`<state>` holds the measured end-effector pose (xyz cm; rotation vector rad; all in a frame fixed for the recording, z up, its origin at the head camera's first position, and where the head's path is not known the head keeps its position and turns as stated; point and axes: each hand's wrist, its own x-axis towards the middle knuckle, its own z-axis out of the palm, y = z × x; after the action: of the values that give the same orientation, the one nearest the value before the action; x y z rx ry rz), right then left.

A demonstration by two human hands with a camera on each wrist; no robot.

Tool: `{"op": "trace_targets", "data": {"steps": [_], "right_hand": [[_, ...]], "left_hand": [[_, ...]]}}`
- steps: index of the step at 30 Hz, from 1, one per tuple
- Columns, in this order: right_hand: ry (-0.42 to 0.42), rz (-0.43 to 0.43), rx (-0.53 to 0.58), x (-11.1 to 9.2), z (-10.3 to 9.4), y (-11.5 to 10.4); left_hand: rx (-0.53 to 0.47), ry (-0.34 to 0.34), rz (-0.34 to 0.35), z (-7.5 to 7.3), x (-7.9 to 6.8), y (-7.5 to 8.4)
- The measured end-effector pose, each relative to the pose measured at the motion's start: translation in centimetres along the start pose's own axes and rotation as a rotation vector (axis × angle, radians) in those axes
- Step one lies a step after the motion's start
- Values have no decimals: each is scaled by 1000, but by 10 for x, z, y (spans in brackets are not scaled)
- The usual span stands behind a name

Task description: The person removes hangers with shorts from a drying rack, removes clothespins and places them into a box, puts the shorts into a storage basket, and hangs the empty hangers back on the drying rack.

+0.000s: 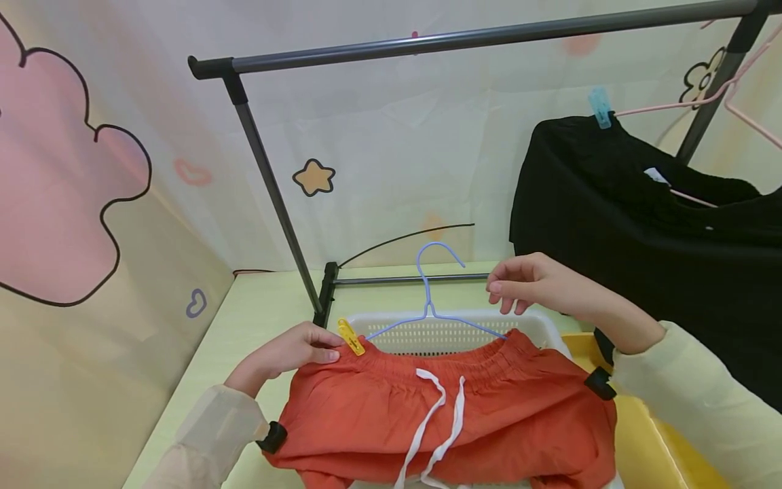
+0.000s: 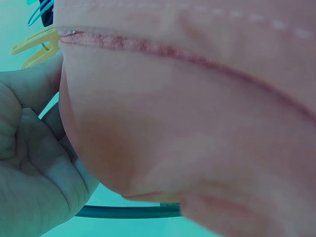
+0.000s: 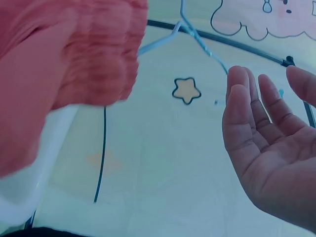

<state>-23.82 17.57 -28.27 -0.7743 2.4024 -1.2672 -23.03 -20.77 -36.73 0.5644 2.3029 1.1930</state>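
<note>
Orange-red shorts (image 1: 489, 414) with white drawstrings hang from a blue hanger (image 1: 430, 309), its hook pointing up. A yellow clothespin (image 1: 351, 337) clips the waistband at the hanger's left end. Beside that clothespin my left hand (image 1: 299, 351) pinches the waistband corner between thumb and fingers. In the left wrist view the cloth (image 2: 163, 113) fills most of the picture and hides the fingertips. My right hand (image 1: 528, 282) is in the air to the right of the hook, fingers loosely bent and holding nothing; the right wrist view shows the palm (image 3: 286, 163) apart from the shorts.
A white basket (image 1: 544, 326) stands behind and under the shorts, with a yellow container (image 1: 654, 441) to its right. Overhead runs a dark rack bar (image 1: 489, 37). Black clothing (image 1: 611, 238) hangs at right on a pink hanger, held by a blue clothespin (image 1: 600, 107).
</note>
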Motion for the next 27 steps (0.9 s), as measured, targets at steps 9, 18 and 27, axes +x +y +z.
{"op": "trace_targets", "data": {"steps": [9,18,27], "right_hand": [[-68,-18,24,20,15,-15],[-125,-48,52,39,34,-28],[-181,-66,50,60,56,-39]], "left_hand": [[-5,-1,-4,0,0,1],[-4,-3,-1,0,0,2],[-1,1,3,0,1,1]]}}
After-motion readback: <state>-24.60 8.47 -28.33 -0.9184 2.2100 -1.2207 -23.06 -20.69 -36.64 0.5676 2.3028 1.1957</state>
